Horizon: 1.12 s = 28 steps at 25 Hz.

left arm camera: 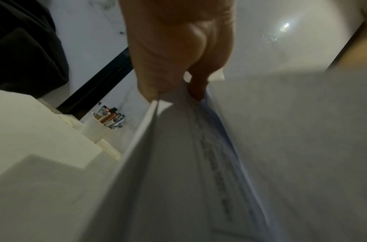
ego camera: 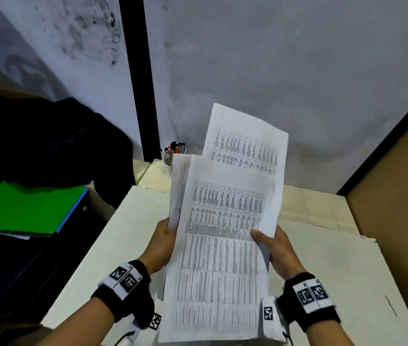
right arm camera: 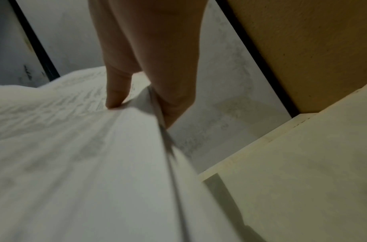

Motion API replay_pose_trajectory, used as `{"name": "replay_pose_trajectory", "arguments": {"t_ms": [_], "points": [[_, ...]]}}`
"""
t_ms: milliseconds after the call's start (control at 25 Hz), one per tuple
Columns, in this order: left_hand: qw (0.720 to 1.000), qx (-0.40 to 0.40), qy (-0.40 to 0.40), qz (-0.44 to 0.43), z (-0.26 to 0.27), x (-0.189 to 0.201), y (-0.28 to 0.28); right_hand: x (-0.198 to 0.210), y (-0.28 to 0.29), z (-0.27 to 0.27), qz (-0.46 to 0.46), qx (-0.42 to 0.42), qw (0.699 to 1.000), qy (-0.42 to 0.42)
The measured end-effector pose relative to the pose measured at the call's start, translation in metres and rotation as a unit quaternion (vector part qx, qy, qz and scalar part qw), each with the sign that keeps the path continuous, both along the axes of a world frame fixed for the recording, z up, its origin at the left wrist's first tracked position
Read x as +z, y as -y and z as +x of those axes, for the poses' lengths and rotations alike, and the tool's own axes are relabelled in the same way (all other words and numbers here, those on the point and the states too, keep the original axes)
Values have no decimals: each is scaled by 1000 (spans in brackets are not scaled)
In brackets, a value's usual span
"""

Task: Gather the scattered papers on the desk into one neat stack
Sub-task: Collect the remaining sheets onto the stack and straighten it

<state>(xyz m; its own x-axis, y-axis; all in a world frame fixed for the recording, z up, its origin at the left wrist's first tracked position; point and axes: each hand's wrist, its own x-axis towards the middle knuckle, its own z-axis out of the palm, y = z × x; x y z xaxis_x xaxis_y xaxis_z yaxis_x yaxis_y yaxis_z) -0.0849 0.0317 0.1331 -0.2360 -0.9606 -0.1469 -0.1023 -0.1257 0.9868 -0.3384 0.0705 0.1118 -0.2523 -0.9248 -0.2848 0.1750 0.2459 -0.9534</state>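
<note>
Several white papers (ego camera: 220, 233) printed with tables are held up above the cream desk (ego camera: 113, 236), fanned unevenly, one sheet (ego camera: 245, 146) sticking out at the top. My left hand (ego camera: 165, 236) grips their left edge, thumb in front. My right hand (ego camera: 270, 242) pinches the right edge, thumb on the printed face. The left wrist view shows the left hand (left arm camera: 174, 91) clamping the papers (left arm camera: 178, 163) edge-on. In the right wrist view the right hand (right arm camera: 137, 104) pinches the papers (right arm camera: 74, 163) between thumb and fingers.
A white cup of pens (ego camera: 173, 153) stands at the desk's back left corner, also seen as the cup (left arm camera: 99, 127). A green folder (ego camera: 28, 208) and a dark bag (ego camera: 48, 141) lie to the left. A brown partition (ego camera: 402, 196) bounds the right side.
</note>
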Motion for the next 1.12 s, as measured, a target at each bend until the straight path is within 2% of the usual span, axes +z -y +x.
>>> {"name": "replay_pose_trajectory", "arguments": {"t_ms": [160,320,400,560,720,840,1120], "points": [[995,42,-74,57,-1,-5,4,13,-1,4,-40,-26,998,-37],[995,66,-74,-10,-9,2,4,21,0,11,-94,-89,988,-87],[995,59,-70,-33,-10,3,5,23,-1,14,-108,-102,986,-81],[997,26,-61,-28,-15,-1,-1,17,-3,17,-116,-57,990,-55],[996,54,-74,-9,-10,-14,-4,8,-8,19,-109,-1,993,-55],[996,48,-78,-1,-5,-13,-1,13,-7,18,-113,7,992,-57],[989,56,-133,-46,2,-3,-1,32,-3,19,-157,28,986,-49]]}}
